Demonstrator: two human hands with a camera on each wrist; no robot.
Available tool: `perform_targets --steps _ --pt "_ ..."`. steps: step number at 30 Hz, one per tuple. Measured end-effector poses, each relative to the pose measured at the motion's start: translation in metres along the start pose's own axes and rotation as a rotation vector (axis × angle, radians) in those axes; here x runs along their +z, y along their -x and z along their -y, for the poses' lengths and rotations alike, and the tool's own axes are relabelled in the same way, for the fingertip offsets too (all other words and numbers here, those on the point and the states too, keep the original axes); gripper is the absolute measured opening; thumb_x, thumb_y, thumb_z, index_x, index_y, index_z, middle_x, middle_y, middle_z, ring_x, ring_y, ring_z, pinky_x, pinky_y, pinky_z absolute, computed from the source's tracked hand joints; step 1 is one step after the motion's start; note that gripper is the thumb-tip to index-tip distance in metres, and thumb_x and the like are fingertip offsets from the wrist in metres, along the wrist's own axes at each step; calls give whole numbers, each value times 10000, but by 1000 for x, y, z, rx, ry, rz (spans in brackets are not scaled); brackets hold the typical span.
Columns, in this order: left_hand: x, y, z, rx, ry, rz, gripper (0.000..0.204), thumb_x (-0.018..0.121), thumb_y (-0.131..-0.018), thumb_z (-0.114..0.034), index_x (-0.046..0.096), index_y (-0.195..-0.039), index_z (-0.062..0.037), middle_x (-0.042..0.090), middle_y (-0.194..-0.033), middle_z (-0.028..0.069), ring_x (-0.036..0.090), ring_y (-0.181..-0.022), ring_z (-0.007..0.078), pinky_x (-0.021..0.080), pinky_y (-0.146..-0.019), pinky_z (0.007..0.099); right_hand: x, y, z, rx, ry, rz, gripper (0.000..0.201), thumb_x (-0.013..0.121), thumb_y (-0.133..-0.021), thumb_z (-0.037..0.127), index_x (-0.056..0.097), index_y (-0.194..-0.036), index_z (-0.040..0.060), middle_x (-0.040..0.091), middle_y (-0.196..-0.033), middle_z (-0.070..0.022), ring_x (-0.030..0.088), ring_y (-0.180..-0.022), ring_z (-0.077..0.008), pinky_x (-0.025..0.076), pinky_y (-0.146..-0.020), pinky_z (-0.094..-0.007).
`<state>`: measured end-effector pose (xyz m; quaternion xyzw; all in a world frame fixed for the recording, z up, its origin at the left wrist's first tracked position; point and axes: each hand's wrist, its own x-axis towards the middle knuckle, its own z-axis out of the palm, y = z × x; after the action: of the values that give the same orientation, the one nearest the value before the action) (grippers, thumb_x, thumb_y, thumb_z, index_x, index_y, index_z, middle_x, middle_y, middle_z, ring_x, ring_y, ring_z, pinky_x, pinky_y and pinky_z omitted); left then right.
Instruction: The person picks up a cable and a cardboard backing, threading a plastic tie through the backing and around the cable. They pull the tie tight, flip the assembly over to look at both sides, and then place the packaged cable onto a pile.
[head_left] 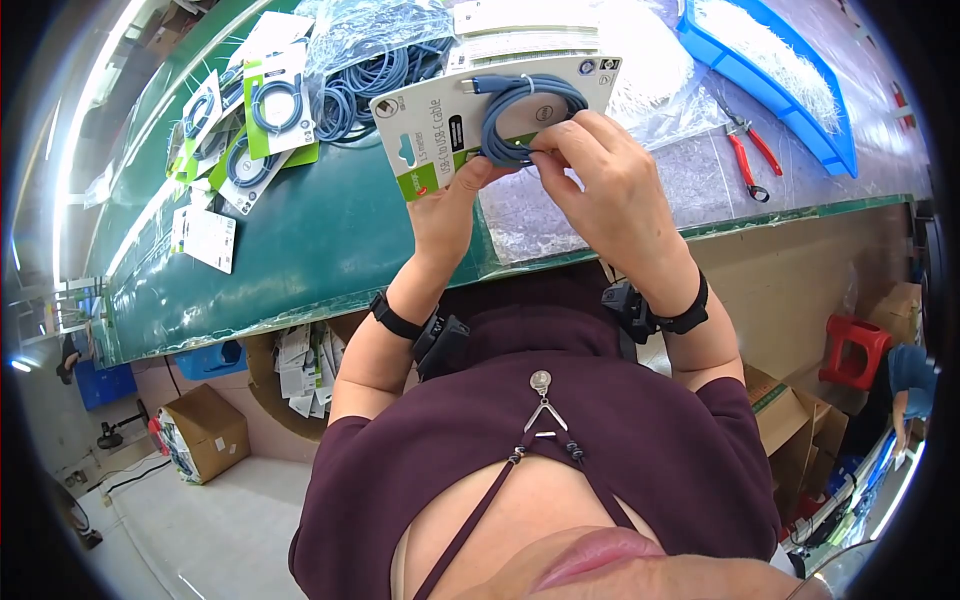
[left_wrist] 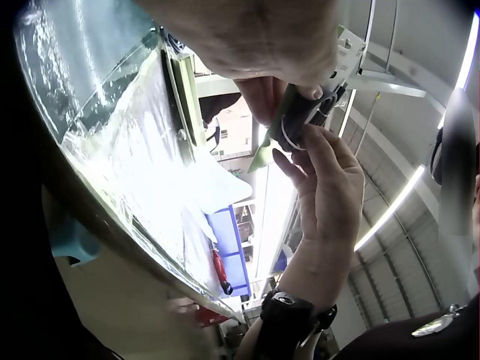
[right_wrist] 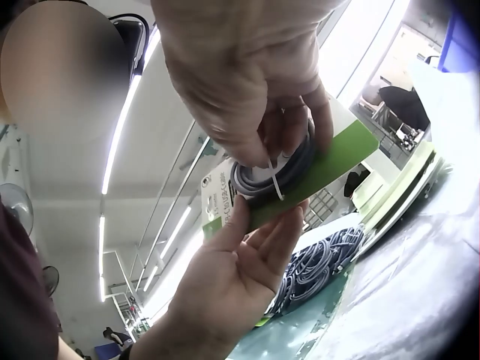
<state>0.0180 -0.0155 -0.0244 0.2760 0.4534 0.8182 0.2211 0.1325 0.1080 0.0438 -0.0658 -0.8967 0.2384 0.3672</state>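
A white and green retail card (head_left: pixel 415 125) printed for a USB-C cable is held up over the bench. My left hand (head_left: pixel 445 215) grips its lower edge, thumb on the front and fingers behind. Against the card lies a coiled blue-grey cable (head_left: pixel 494 132), with one metal plug at the upper left of the coil. My right hand (head_left: pixel 615 190) is at the coil's lower right, fingertips together. In the right wrist view, a white cable tie (right_wrist: pixel 277 184) loops round the coil and runs up to the right fingertips, which pinch it. Part of the coil is hidden behind those fingers.
Finished-looking cable cards (head_left: pixel 275 105) pile up at the left, beside loose coiled cables (head_left: pixel 380 85) under clear plastic. A stack of cards (head_left: pixel 525 40) stands behind. On the right are red-handled cutters (head_left: pixel 745 165) and a blue tray (head_left: pixel 845 150) of white strands.
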Motion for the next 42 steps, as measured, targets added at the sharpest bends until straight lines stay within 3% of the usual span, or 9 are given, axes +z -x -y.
perform_targets --steps 3,8,12,19,31,35,39,42 --pt "4 0 -2 -81 153 14 307 549 -938 -30 490 -1235 22 614 -1121 136 656 -957 254 582 -835 413 -4 -1 2 -9 -43 22 147 654 -716 -54 589 -824 23 569 -752 -86 594 -684 -251 491 -596 -338" --pt "1 -2 -1 -70 115 29 312 527 -959 -68 475 -1258 3 608 -1136 129 657 -968 270 593 -809 421 -2 0 2 -22 2 -56 151 655 -713 -61 577 -809 25 565 -752 -82 592 -692 -245 489 -595 -331" --pt "-4 -1 2 -66 116 55 305 524 -962 -74 480 -1256 -2 611 -1132 125 659 -969 271 598 -795 422 -3 1 4 -25 10 -15 154 653 -709 -71 563 -795 20 562 -738 -83 593 -668 -233 486 -589 -322" --pt "-9 -5 1 -73 154 92 276 502 -971 -70 494 -1235 9 616 -1125 129 663 -963 276 601 -791 430 -5 1 -2 -30 -245 173 144 628 -706 -91 549 -779 4 558 -698 -84 589 -609 -202 480 -575 -299" --pt "-9 -4 2 -80 156 100 282 516 -967 -79 498 -1237 0 614 -1135 132 662 -969 278 602 -789 433 -10 2 -2 47 -400 227 117 628 -721 -87 565 -774 -4 573 -709 -77 603 -628 -178 484 -582 -283" --pt "-9 -5 3 -72 141 102 290 528 -959 -69 495 -1240 -4 609 -1141 135 658 -977 277 603 -786 429 -8 2 -2 58 -379 216 102 619 -742 -33 539 -781 19 571 -723 -95 600 -659 -262 491 -596 -340" --pt "-9 -4 1 -80 70 79 294 536 -953 -55 494 -1239 0 610 -1136 135 659 -970 272 604 -784 425 -7 5 0 78 -305 155 111 638 -730 -75 574 -779 2 574 -722 -72 602 -622 -175 484 -582 -284" --pt "-8 -6 0 -79 81 60 293 540 -950 -50 495 -1235 3 613 -1126 135 660 -960 267 606 -782 428 -8 6 2 64 -189 89 114 648 -732 -68 582 -790 4 577 -729 -76 604 -629 -186 486 -587 -287"
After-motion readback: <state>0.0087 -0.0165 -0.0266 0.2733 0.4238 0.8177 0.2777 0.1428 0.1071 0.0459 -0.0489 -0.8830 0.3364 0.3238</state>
